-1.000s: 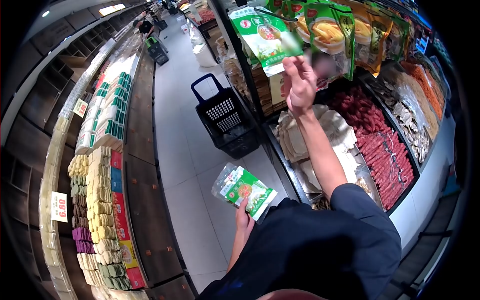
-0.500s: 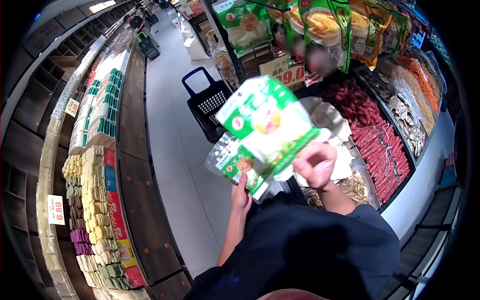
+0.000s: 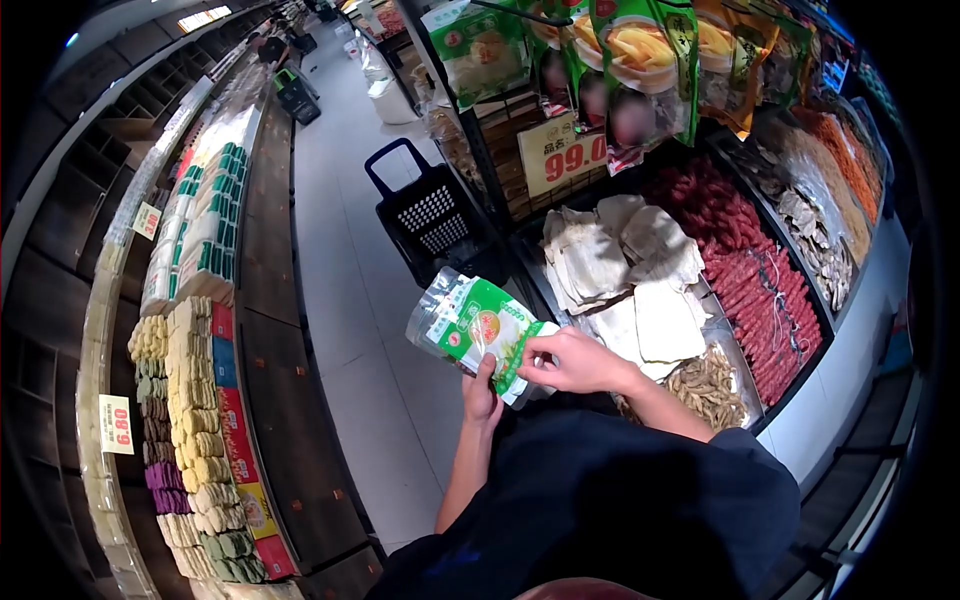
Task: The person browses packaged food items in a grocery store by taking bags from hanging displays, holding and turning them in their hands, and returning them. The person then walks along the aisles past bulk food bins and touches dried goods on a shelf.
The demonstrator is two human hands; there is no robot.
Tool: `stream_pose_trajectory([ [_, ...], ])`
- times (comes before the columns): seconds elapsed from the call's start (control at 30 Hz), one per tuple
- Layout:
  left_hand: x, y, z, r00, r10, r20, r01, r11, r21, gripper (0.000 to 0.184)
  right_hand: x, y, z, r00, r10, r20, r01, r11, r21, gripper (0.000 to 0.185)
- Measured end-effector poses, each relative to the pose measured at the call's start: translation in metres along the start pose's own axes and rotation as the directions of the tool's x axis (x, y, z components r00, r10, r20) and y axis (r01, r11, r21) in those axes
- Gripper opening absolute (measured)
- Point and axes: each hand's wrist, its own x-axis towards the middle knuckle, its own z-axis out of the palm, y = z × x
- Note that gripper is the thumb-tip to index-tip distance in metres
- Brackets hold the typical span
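Note:
My left hand (image 3: 482, 395) holds green-and-white plastic food packets (image 3: 485, 325) from below, its thumb lying on the front one. Clear plastic edges at the far left side show more than one packet, overlapped. My right hand (image 3: 570, 360) is at the packets' right edge, with thumb and fingertips pinched on it. What the rest of the fingers touch is hidden. A similar green packet (image 3: 480, 55) hangs on the rack above.
A dark shopping basket (image 3: 430, 215) stands on the aisle floor ahead. To the right, bins hold flat white dried pieces (image 3: 665, 325), red sausages (image 3: 760, 320) and dried fish (image 3: 800, 225). A price sign (image 3: 565, 155) hangs above. Shelves of packed noodles (image 3: 195, 400) line the left.
My right hand has come down and left with the raised packet, which now lies among those in my left hand. My left hand has hardly moved.

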Motion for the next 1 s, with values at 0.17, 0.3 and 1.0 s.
stream_pose_trajectory([
  [0.17,-0.011,-0.004,-0.012,0.990,-0.014,-0.142,-0.002,0.993,-0.118,0.054,0.036,0.000,-0.062,0.974,0.173,0.143,-0.197,0.966,0.169,0.016],
  [0.3,-0.023,-0.010,-0.015,0.979,-0.082,-0.186,0.052,0.986,-0.157,0.053,0.114,0.040,-0.094,0.905,-0.086,-0.417,0.224,0.929,0.296,0.030],
  [1.0,-0.034,-0.015,-0.009,0.975,-0.174,-0.138,0.139,0.963,-0.231,0.052,0.174,0.017,-0.131,0.781,-0.124,-0.612,0.603,0.402,0.689,0.041],
])
